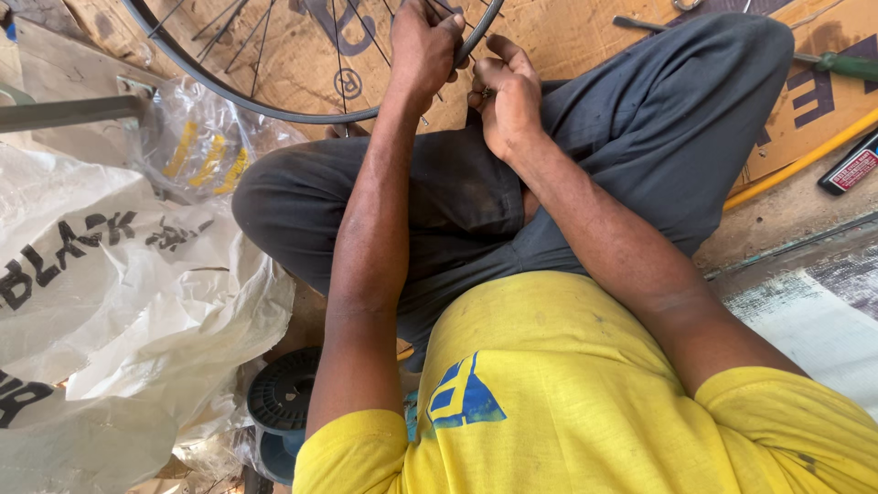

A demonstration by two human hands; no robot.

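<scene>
Seated person in yellow shirt and dark grey trousers, legs crossed on flattened brown cardboard sheeting [585,37] bearing dark printed shapes. Largest item: a crumpled white plastic sack [110,302] with bold black lettering, lying well to the left of and below both hands. Next, a black metal bicycle wheel rim with thin wire spokes [274,108], standing directly beneath the fingers at the top of the view. The left hand [422,46] is closed over the rim's edge, fingers curled around it among the spokes. The right hand [506,96] sits just beside the left, touching or nearly touching the rim, fingers drawn narrow and pinched on a small metallic piece [486,92], too small to identify. Left of the fingers, below the rim, lies a clear plastic bag holding yellow curved pieces [206,155]. Well below the fingers, beside the left elbow, rests a round dark ribbed plastic spool [279,402]. Far right of the fingers: a long yellow rod [805,160], a green-handled tool [846,64], and a small black bottle with a red and white label [852,165] at the frame edge.
</scene>
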